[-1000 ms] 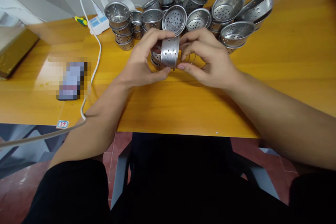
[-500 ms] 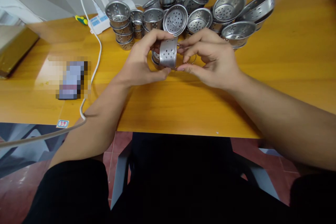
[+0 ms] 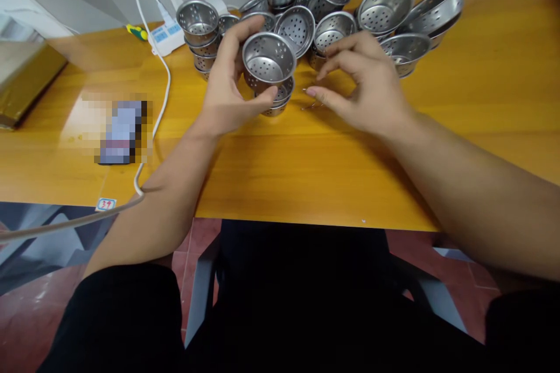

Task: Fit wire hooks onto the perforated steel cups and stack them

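My left hand (image 3: 227,90) grips a small perforated steel strainer cup (image 3: 268,62), mouth up, thumb and fingers round its wall. It sits on top of a short stack of similar cups (image 3: 278,102) on the wooden table (image 3: 306,157). My right hand (image 3: 363,87) hovers just right of the cup with fingers apart and slightly curled, holding nothing. A thin wire piece (image 3: 311,106) lies on the table under its fingertips.
A heap of perforated steel cups and bowls (image 3: 376,11) fills the back of the table. A white power strip (image 3: 165,35) with its cable (image 3: 160,99) lies at the back left, beside a screwdriver (image 3: 135,31). A phone (image 3: 120,131) rests at left.
The cup was held on its side between both hands. Now my left hand alone has it upright on the stack, and my right hand has let go and drawn back.
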Motion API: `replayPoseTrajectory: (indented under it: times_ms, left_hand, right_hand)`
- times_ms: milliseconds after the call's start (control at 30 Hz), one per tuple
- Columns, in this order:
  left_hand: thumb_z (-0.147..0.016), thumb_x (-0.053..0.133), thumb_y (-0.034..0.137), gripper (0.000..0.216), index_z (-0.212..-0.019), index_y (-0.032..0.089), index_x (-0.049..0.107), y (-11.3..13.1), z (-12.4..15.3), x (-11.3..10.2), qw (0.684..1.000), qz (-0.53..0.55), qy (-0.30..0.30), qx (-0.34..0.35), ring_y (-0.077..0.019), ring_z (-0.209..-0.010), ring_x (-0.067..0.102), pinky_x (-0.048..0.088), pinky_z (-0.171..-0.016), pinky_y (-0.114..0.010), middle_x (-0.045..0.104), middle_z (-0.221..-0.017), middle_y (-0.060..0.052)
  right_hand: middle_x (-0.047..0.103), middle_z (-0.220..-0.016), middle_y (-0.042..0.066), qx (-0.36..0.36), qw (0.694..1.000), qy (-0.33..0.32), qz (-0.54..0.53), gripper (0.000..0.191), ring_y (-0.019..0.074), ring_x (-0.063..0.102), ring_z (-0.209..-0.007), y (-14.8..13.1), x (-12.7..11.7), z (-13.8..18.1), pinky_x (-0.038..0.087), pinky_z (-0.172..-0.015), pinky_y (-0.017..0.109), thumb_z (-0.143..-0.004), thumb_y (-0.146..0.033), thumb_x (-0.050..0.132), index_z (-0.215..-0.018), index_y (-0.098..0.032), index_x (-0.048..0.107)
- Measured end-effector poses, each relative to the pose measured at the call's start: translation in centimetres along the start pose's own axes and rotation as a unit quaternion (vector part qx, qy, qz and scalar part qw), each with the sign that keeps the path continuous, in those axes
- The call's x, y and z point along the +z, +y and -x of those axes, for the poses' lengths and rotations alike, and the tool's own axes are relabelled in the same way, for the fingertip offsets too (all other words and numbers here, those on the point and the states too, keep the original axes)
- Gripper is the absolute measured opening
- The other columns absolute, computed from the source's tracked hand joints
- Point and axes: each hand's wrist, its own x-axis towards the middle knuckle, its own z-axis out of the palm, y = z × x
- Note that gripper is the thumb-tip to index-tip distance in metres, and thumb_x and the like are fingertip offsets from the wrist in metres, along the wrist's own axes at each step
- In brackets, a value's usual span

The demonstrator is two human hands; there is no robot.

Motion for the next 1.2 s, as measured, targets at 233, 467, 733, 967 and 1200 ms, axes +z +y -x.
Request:
replayPoseTrajectory:
  times_ms: [233,467,733,967,1200]
  left_hand:
    - [-0.105,0.076,0.054,0.086,-0.184,0.063,0.044,-3.8,1.4,1.5,0.997,0.044,-0.038,-0.054,-0.0404,-0.163,0.075,0.068,-0.132,-0.081,0.071,-0.183,0.005]
    - [-0.096,0.088,0.046,0.101,-0.188,0.057,0.046,-6.7,2.0,2.5,0.996,0.070,-0.048,-0.039,-0.0436,-0.173,0.069,0.065,-0.140,-0.082,0.065,-0.190,0.001]
    - [-0.110,0.084,0.049,0.095,-0.194,0.052,0.038,-4.0,1.9,1.4,0.994,0.037,-0.091,-0.044,-0.0403,-0.170,0.074,0.071,-0.136,-0.073,0.064,-0.193,-0.004]
    - [-0.109,0.086,0.056,0.110,-0.198,0.052,0.022,-4.7,2.3,1.7,0.996,0.016,-0.076,-0.032,-0.0380,-0.184,0.060,0.067,-0.144,-0.071,0.055,-0.199,-0.004]
    - [-0.116,0.071,0.067,0.093,-0.194,0.063,0.021,-7.2,2.3,2.5,0.996,0.067,-0.048,-0.023,-0.0356,-0.179,0.065,0.065,-0.142,-0.075,0.061,-0.194,0.001]
  right_hand:
    - [0.084,-0.151,0.006,0.000,0.997,-0.078,-0.030,0.060,0.0521,0.070,-0.151,3.5,1.6,0.8,0.053,-0.136,0.090,-0.109,-0.094,0.075,-0.152,-0.053,0.085]
    - [0.073,-0.178,-0.001,0.013,0.997,-0.070,-0.037,0.077,0.0488,0.062,-0.169,-1.2,0.6,0.1,0.048,-0.149,0.080,-0.113,-0.082,0.076,-0.184,-0.057,0.060]
    - [0.056,-0.195,0.000,-0.072,0.993,-0.078,-0.058,0.070,0.0425,0.055,-0.180,-1.6,1.1,0.4,0.045,-0.153,0.076,-0.124,-0.066,0.070,-0.190,-0.047,0.059]
    - [0.062,-0.190,0.001,0.017,0.999,-0.031,-0.020,0.075,0.0450,0.063,-0.170,0.7,1.1,0.2,0.050,-0.148,0.074,-0.122,-0.079,0.063,-0.190,-0.049,0.054]
    - [0.068,-0.180,0.008,0.067,0.996,-0.036,0.039,0.071,0.0433,0.068,-0.158,4.3,0.9,0.1,0.055,-0.142,0.069,-0.120,-0.083,0.066,-0.178,-0.042,0.062]
